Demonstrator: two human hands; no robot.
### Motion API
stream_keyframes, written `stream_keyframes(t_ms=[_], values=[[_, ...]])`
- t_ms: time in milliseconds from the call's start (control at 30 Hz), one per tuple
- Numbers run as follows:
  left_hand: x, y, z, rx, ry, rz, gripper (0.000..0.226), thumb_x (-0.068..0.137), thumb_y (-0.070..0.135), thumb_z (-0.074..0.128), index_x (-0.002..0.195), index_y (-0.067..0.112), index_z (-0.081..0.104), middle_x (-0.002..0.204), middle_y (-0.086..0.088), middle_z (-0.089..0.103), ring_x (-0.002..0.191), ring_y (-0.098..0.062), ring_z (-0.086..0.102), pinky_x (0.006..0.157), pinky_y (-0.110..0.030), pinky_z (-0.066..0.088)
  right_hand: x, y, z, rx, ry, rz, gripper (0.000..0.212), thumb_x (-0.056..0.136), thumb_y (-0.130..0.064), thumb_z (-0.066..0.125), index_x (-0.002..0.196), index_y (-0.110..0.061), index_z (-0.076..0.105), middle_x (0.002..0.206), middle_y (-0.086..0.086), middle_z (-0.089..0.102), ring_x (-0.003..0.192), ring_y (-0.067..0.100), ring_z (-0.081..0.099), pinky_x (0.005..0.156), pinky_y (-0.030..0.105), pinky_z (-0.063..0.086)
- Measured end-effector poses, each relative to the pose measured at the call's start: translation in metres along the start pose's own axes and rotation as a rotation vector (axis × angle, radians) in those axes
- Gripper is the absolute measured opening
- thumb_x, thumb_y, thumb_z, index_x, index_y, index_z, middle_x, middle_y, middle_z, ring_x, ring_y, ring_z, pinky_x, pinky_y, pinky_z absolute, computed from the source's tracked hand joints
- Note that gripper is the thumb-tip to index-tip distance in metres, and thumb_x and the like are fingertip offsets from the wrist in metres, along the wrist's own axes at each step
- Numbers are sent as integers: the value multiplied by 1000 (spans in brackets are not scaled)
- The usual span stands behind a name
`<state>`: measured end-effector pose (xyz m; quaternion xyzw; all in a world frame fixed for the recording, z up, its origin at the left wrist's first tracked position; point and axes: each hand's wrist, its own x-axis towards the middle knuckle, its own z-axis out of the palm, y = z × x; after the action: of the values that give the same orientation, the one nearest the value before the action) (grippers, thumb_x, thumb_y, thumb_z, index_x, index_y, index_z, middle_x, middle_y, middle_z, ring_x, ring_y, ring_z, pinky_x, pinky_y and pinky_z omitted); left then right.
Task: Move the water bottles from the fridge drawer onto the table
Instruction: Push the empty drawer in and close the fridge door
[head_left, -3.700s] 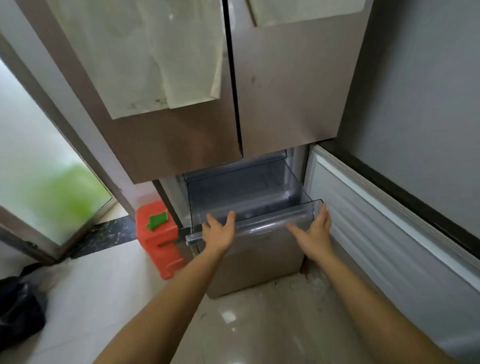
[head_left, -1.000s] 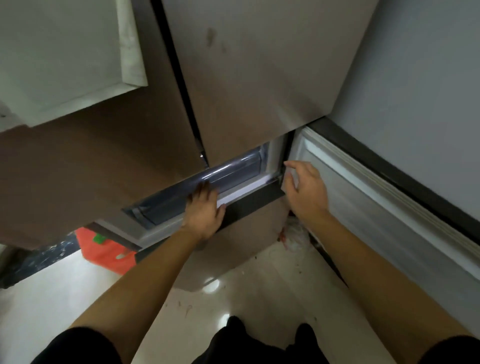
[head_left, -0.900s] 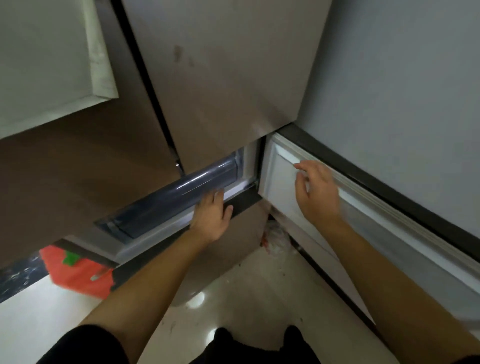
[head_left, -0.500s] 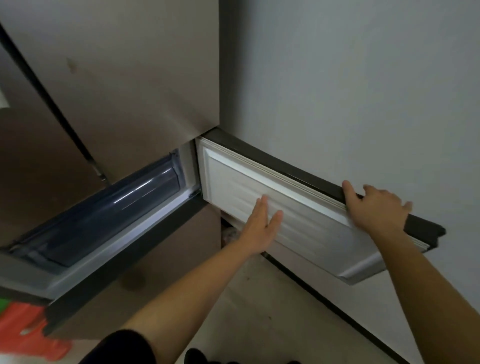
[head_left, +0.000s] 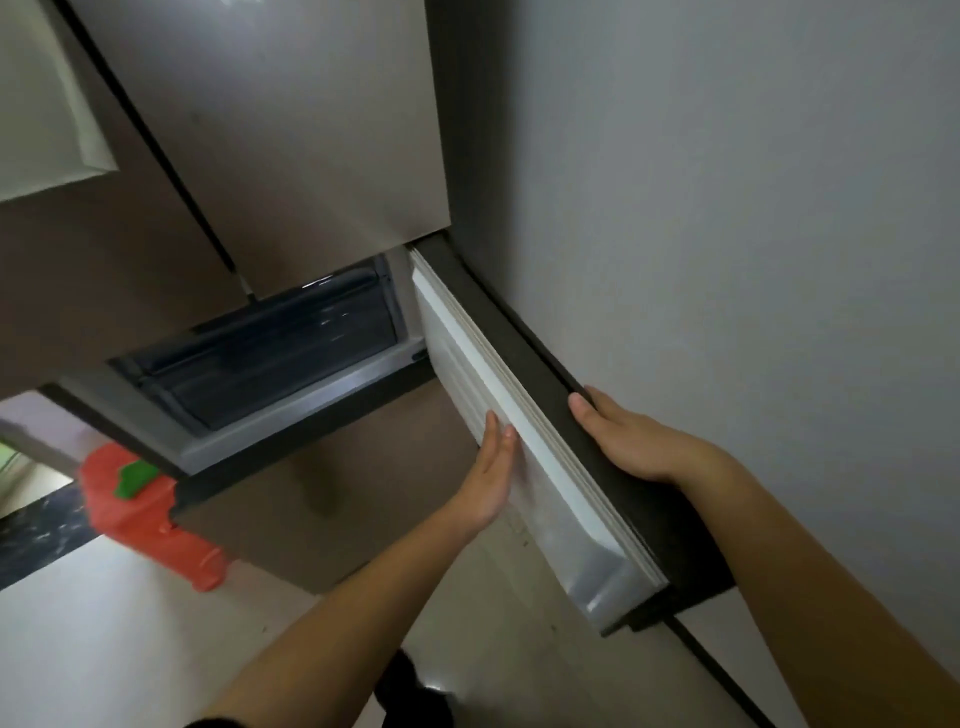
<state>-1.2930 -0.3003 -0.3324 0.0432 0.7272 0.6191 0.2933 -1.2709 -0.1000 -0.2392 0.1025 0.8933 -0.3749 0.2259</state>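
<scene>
The clear plastic fridge drawer (head_left: 270, 358) sits pushed into its compartment below the upper fridge doors; no water bottles show in it. The small lower fridge door (head_left: 519, 441) stands swung out, its white inner lining facing left and its dark edge on top. My left hand (head_left: 491, 478) lies flat, fingers straight, against the white lining. My right hand (head_left: 631, 441) rests over the door's dark top edge, fingers wrapped onto it. No table is in view.
The brown upper fridge doors (head_left: 260, 135) hang overhead with a white sheet (head_left: 47, 119) stuck at left. A grey wall (head_left: 727, 208) runs close along the right. An orange container (head_left: 140, 509) with a green tab stands on the pale tiled floor (head_left: 104, 639) at left.
The drawer went from pulled out to pushed in. Both hands left it for the lower door. The door now shows more edge-on than half a second ago.
</scene>
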Motion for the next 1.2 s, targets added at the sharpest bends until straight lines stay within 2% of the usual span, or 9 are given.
stream_keyframes(t_ms=[133, 300, 433, 500, 600, 700, 800, 1033, 1200], values=[[-42, -7, -13, -67, 73, -74, 65, 86, 85, 24, 146, 61, 18, 154, 8, 40, 139, -18, 43, 108, -53, 42, 6, -17, 44, 300, -21, -100, 61, 106, -49, 18, 159, -20, 13, 164, -6, 18, 150, 12, 17, 113, 18, 10], [-85, -23, -68, -272, 129, -183, 62, 86, 75, 49, 136, 38, 56, 129, -4, 67, 120, -24, 62, 106, -48, 47, 23, -49, 127, 506, -44, -96, 61, 105, -54, 24, 159, -33, 5, 164, -2, 21, 150, 22, 22, 120, 38, 17], [-127, -29, -122, -270, 371, -204, 35, 103, 42, 43, 107, 17, 67, 104, -2, 73, 73, 2, 70, 61, -12, 52, 35, -85, 171, 540, -136, -137, 90, 88, -77, 38, 157, -36, -3, 162, -2, 27, 147, 26, 30, 120, 45, 26], [-145, -31, -155, -295, 474, -171, 36, 102, 38, 46, 115, 12, 68, 107, -1, 72, 76, 2, 70, 63, -11, 51, 46, -105, 190, 579, -186, -123, 116, 63, -92, 44, 154, -42, -9, 162, -2, 28, 144, 27, 36, 117, 50, 32], [-184, -35, -200, -402, 659, -107, 34, 102, 36, 47, 94, 13, 72, 77, 0, 76, 62, -3, 69, 65, -17, 53, 65, -140, 223, 606, -190, -117, 120, 58, -89, 43, 152, -43, -16, 164, -1, 22, 145, 29, 34, 115, 53, 35], [-214, -39, -239, -515, 722, -114, 48, 99, 53, 42, 95, 19, 76, 93, -7, 77, 79, -15, 72, 83, -30, 52, 72, -179, 256, 623, -142, -124, 103, 80, -80, 42, 150, -41, -22, 166, 3, 10, 148, 33, 25, 114, 57, 34], [-225, -41, -277, -559, 868, -52, 50, 97, 57, 46, 118, 17, 69, 115, -9, 73, 107, -24, 68, 99, -37, 50, 82, -214, 282, 593, -105, -123, 94, 90, -73, 40, 151, -40, -23, 167, 9, -1, 149, 38, 20, 113, 61, 33], [-203, -48, -343, -455, 1083, 64, 45, 96, 46, 57, 133, 20, 56, 123, -5, 66, 107, -17, 63, 78, -26, 50, 111, -273, 317, 553, -71, -145, 90, 94, -67, 40, 151, -39, -23, 165, 11, -13, 152, 36, 6, 113, 61, 32], [-181, -62, -383, -268, 1083, 56, 59, 85, 39, 75, 136, 28, 46, 121, 10, 62, 112, -13, 59, 92, -32, 52, 141, -292, 328, 606, -48, -131, 84, 98, -56, 46, 151, -45, -18, 166, 8, -10, 153, 33, 6, 114, 60, 31]])
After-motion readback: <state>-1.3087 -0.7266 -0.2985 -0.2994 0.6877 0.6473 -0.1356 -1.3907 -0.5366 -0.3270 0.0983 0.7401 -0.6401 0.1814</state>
